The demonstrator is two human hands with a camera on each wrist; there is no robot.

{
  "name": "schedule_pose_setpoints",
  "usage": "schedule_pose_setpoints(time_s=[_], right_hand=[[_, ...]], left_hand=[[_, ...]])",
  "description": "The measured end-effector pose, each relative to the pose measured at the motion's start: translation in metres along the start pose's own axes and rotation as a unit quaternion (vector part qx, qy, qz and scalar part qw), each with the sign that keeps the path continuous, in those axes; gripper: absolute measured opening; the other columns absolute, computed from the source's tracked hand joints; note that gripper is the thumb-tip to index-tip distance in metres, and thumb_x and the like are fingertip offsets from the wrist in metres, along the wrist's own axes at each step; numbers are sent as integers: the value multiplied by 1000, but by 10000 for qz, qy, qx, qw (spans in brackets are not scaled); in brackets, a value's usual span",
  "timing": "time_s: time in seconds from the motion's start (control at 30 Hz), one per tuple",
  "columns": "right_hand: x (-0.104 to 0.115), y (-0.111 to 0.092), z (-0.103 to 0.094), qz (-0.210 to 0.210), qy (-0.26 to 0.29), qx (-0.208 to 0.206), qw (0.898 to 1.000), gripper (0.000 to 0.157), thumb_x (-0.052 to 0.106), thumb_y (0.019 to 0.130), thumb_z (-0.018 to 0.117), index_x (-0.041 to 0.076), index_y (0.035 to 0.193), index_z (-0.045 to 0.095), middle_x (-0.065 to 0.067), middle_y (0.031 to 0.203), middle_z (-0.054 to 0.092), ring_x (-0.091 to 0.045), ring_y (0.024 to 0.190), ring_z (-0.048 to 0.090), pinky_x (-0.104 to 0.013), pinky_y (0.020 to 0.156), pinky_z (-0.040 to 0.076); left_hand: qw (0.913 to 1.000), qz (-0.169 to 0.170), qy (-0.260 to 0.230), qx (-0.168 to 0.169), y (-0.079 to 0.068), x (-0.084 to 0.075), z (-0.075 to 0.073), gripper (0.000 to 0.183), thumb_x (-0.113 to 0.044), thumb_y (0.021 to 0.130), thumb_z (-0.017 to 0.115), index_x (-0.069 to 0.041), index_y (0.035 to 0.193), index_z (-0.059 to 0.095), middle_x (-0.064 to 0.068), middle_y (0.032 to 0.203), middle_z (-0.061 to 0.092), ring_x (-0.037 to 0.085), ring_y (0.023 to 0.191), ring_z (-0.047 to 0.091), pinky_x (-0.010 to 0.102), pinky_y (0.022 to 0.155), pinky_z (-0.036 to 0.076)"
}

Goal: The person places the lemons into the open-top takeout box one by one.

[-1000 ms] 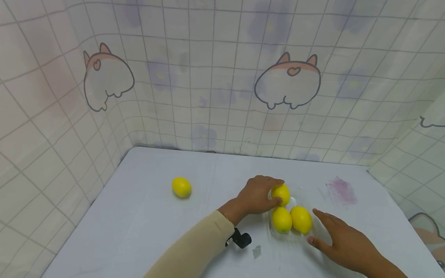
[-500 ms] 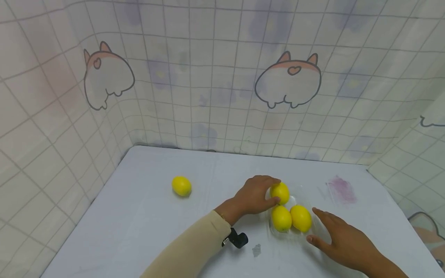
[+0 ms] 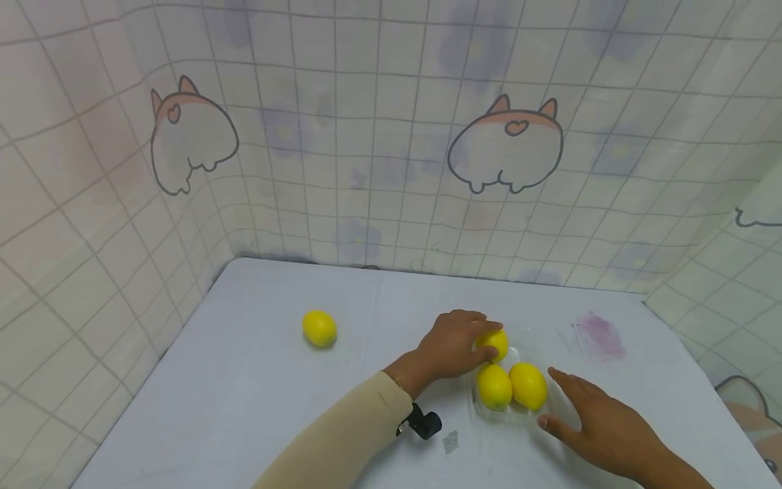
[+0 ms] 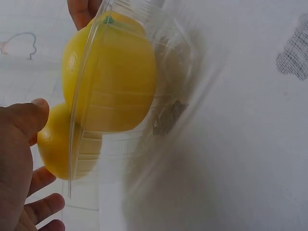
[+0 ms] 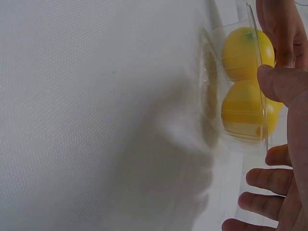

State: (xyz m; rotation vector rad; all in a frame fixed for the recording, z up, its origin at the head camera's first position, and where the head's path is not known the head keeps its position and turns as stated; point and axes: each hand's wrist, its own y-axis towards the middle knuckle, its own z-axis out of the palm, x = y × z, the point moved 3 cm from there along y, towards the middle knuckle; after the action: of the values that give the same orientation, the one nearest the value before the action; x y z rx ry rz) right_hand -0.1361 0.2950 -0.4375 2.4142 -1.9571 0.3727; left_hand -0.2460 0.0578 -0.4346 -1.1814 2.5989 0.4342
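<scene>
A clear plastic container (image 3: pixel 527 415) stands on the table with three yellow lemons in it. My left hand (image 3: pixel 449 345) holds the far lemon (image 3: pixel 499 344), its thumb on the near side and its fingers over the far side. In front of that one sit the near-left lemon (image 3: pixel 494 387) and the near-right lemon (image 3: pixel 529 386), side by side. The container's wall shows in the left wrist view, with a large lemon (image 4: pixel 113 72) behind it. My right hand (image 3: pixel 611 429) is spread to the right of the container, fingers relaxed and gripping nothing.
Another lemon (image 3: pixel 319 329) lies alone on the left of the white table (image 3: pixel 244 380). A pink stain (image 3: pixel 601 335) marks the right side, and a small grey patch (image 3: pixel 451 442) is at the front. A printed curtain (image 3: pixel 391 136) hangs behind the table.
The left hand's fingers reach slightly further right over the far lemon than half a second ago. The right hand and the other lemons have barely moved.
</scene>
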Motion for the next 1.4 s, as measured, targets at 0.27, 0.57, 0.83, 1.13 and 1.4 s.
schedule_pose_setpoints(time_s=[0.27, 0.57, 0.83, 1.13, 1.4], right_hand=[[1, -1, -1, -12, -8, -20, 10000, 100, 80, 86, 56, 8, 155, 42, -24, 146, 52, -46, 125, 56, -67, 86, 53], [0, -2, 0, -93, -11, -84, 9999, 100, 80, 86, 55, 8, 155, 42, -24, 146, 53, -46, 125, 56, -66, 84, 54], [0, -2, 0, -98, 17, -95, 9999, 100, 80, 86, 55, 9, 155, 42, -24, 146, 52, -46, 125, 56, -66, 84, 54], [0, -3, 0, -98, 33, -119, 9999, 99, 79, 87, 56, 8, 155, 43, -24, 147, 52, -47, 125, 56, -67, 85, 53], [0, 0, 1, -35, -6, -66, 10000, 100, 79, 87, 56, 8, 155, 41, -25, 147, 51, -48, 126, 54, -68, 85, 52]], left_hand=[[9998, -84, 127, -130, 5, -2, 6, 42, -45, 100, 63, -32, 141, 63, -9, 138, 60, 14, 129, 52, 41, 113, 40], [9991, -340, 240, 77, 1, -3, 9, 35, -43, 99, 64, -32, 131, 68, -13, 130, 64, 14, 129, 49, 43, 112, 35], [9990, -316, 301, 50, 2, -4, 12, 29, -41, 102, 61, -36, 130, 68, -14, 134, 61, 19, 138, 41, 54, 113, 25], [9997, -150, 187, -101, -9, 6, 9, 32, -40, 102, 60, -34, 133, 66, -13, 136, 60, 16, 139, 39, 53, 113, 26], [9995, -141, 152, -240, -28, 23, -6, 34, -40, 103, 61, -32, 136, 65, -9, 140, 58, 18, 141, 39, 54, 112, 29]])
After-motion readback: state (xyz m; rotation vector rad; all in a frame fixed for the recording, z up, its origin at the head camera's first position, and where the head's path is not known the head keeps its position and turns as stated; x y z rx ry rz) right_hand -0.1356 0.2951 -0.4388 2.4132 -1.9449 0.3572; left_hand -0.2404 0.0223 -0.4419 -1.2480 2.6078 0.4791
